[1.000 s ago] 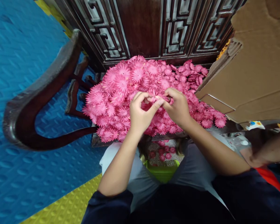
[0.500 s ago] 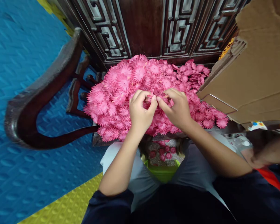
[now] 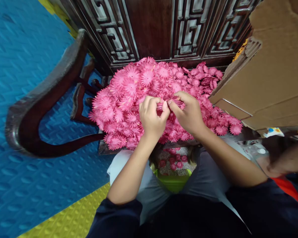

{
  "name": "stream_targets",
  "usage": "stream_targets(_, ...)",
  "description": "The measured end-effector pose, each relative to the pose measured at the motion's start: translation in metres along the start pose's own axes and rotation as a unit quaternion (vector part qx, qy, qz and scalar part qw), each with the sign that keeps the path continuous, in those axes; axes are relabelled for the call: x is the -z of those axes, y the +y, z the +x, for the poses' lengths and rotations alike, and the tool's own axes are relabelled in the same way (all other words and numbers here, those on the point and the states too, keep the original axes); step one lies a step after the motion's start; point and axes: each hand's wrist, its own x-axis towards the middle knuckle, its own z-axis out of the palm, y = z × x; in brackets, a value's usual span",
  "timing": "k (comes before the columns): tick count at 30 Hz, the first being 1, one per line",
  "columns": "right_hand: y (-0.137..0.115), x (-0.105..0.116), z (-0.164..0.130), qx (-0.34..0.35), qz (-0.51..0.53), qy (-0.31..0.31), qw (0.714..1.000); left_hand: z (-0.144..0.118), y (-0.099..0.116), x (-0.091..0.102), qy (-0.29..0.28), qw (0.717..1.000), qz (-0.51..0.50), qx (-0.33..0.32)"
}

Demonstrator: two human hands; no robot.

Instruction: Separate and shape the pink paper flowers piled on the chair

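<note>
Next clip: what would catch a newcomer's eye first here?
A big heap of pink paper flowers fills the seat of a dark carved wooden chair at centre. Over the heap, the left hand and right hand meet fingertip to fingertip, pinching a single pink flower between them. Bright blue floor mats fill the left side, and a cardboard box leans in at right.
</note>
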Motion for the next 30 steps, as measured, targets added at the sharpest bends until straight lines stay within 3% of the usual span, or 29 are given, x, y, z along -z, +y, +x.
stream_targets(8,0.001,-0.001,0.000,-0.016,0.017,0.005,1.000,-0.003,0.003,-0.003,0.029,0.999,0.005,-0.021)
stream_targets(15,-0.001,-0.005,-0.003,-0.016,-0.028,0.061,0.998,-0.007,0.004,-0.003,0.028,0.999,0.013,-0.020)
stream_targets(20,-0.002,-0.005,-0.001,-0.064,0.069,0.031,0.995,-0.008,0.004,-0.005,0.042,0.999,0.007,-0.022)
stream_targets(26,0.002,-0.004,0.005,-0.133,0.199,-0.008,0.971,-0.010,0.005,-0.006,0.053,0.999,0.000,-0.005)
stream_targets(30,0.000,-0.007,0.004,-0.127,0.194,-0.001,0.973,-0.008,0.007,-0.006,0.046,0.997,-0.038,0.046)
